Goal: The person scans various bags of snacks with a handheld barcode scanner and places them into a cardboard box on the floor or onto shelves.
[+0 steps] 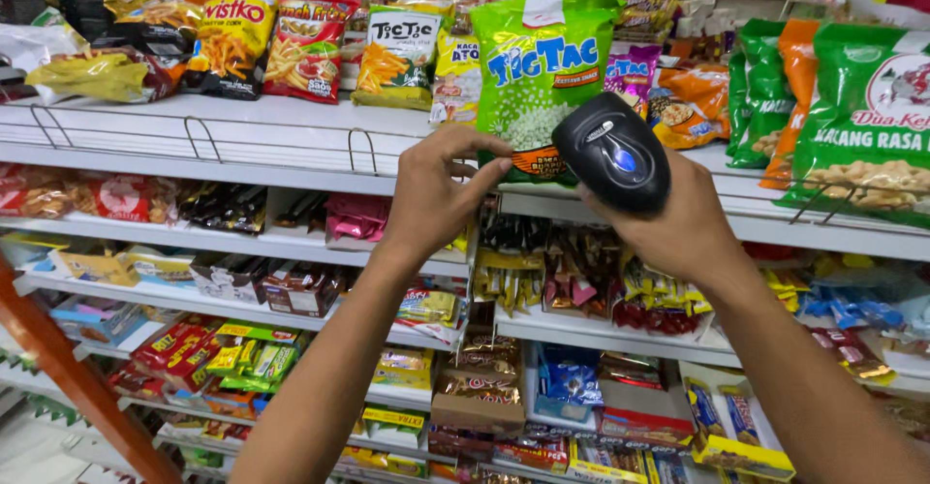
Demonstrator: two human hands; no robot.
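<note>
Left hand (434, 193): raised in front of the top shelf (242, 125), fingers curled, with the thumb and fingertips pinching the lower left edge of the green snack bag (539, 67). The grip is closed on that bag.
Right hand (678, 222): raised just right of the left hand, wrapped around a black handheld scanner (612, 151). The grip is closed on the scanner, whose rounded head sits above the fingers and shows a small blue light.
Green snack bag: stands upright on the top shelf, directly above the left grip and just left of the scanner's head, which overlaps its lower right corner.
Scanner: between the two hands' reach, its head near the bottom of the green bag; whether it touches the bag cannot be told.
Left of the grips: yellow and red chip bags (310, 43) lean on the same shelf, with wire dividers (360, 150) along its front edge.
Right of the grips: a green peanut bag (867, 106) and orange bags (693, 101) stand on the shelf.
Below the grips: lower shelves (601, 329) hold boxes of chocolate bars and sweets.
Far lower left: an orange rail (68, 377) crosses the corner.
</note>
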